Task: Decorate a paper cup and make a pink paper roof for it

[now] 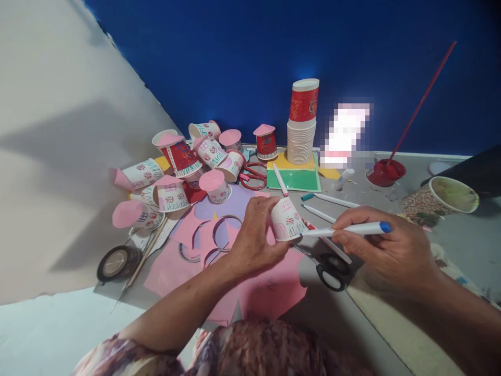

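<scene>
A grey floor carries pink paper sheets, black-handled scissors, a tape roll, a stack of white paper cups by the far edge

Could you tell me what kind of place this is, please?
Probably a craft corner at home or in a classroom: decorated paper cups, cut pink paper, scissors and a paint dish crowd the surface.

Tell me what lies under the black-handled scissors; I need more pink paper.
The black-handled scissors rest on grey table, blades toward pink paper. The right hand covers whatever lies just beyond the handles.
</scene>
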`<state>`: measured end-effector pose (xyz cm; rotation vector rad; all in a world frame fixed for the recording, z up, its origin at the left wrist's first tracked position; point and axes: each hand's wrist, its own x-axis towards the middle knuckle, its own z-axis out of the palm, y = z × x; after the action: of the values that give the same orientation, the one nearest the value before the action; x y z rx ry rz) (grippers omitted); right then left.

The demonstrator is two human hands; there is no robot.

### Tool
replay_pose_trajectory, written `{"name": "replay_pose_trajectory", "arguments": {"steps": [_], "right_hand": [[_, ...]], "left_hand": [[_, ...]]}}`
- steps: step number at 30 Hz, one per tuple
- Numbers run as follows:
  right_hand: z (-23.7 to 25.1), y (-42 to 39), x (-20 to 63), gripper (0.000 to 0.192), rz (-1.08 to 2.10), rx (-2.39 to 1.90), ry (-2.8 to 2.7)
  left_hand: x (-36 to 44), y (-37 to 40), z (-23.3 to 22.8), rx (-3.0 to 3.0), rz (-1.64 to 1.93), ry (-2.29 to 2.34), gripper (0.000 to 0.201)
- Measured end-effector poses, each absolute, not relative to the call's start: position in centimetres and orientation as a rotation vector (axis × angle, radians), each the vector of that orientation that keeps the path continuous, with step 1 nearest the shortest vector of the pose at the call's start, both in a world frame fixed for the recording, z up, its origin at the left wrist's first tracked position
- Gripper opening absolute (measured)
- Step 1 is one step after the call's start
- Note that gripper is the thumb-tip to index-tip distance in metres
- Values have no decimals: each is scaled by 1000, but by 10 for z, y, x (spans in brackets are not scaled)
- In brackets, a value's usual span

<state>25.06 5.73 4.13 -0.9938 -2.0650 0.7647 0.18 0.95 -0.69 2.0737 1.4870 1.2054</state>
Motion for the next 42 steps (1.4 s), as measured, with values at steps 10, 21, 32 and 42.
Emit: {"name": "replay_pose_trajectory", "arguments": {"steps": [10,21,32,42], "right_hand": [[48,57,247,10,763,-1018,-2051],[50,59,248,14,788,-1082,-1982],[47,61,252,16,836,-1108,-1950],[46,63,254,17,782,-1114,-1904]], "left_hand": [[2,11,-8,2057,1240,1464,74],[1,12,-10,2017,1228,1446,71],[2,13,-12,1899,1253,1450,70],[2,12,-13,1804,1250,1453,66]]}}
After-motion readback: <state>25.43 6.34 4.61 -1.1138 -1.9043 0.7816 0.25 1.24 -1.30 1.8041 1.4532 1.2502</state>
